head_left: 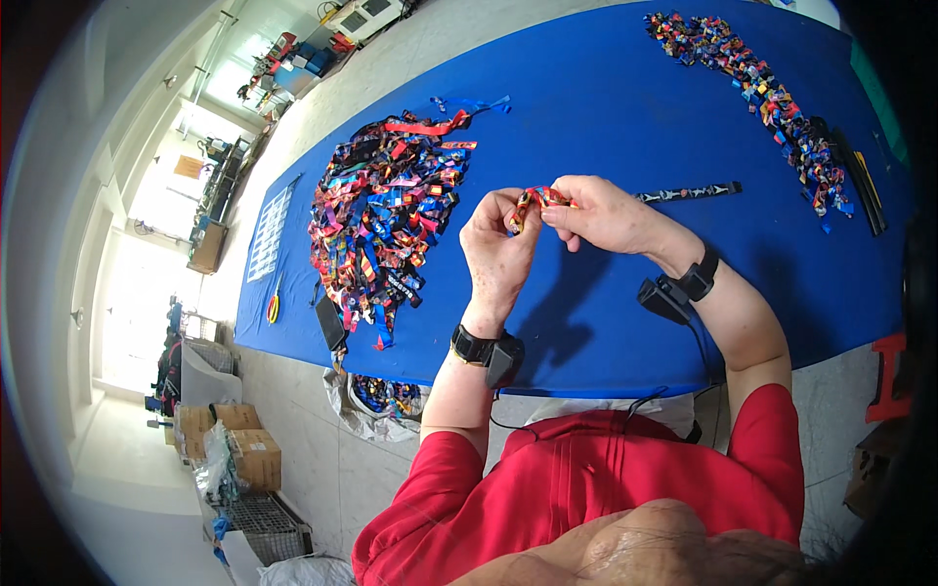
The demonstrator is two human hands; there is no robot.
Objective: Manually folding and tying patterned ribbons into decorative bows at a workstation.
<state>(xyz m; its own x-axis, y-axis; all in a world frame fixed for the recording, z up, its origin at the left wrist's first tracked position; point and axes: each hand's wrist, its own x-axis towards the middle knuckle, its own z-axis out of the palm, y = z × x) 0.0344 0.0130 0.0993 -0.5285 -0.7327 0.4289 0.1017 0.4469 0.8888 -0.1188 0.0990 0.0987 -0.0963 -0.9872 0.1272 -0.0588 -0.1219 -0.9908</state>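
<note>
Above the blue-covered table, my left hand (500, 246) and my right hand (608, 213) are close together, both closed on a short red and yellow printed fabric strap (535, 198). The strap is bent or folded between my fingertips; its exact form is partly hidden. A black strap with a pale pattern (690, 192) lies flat just beyond my right wrist. To the left of my hands spreads a large heap of loose, multicoloured printed straps (386, 220). At the far right, a long band of small folded strap pieces (757, 93) curves across the cloth.
The blue table (576, 88) also bears a white grid sheet (270, 234), yellow-handled scissors (274, 308), a dark flat phone-like object (330, 322) and long black and yellow strips (862, 186). A filled sack (376, 400) stands below the front edge; cardboard boxes (256, 459) sit leftward.
</note>
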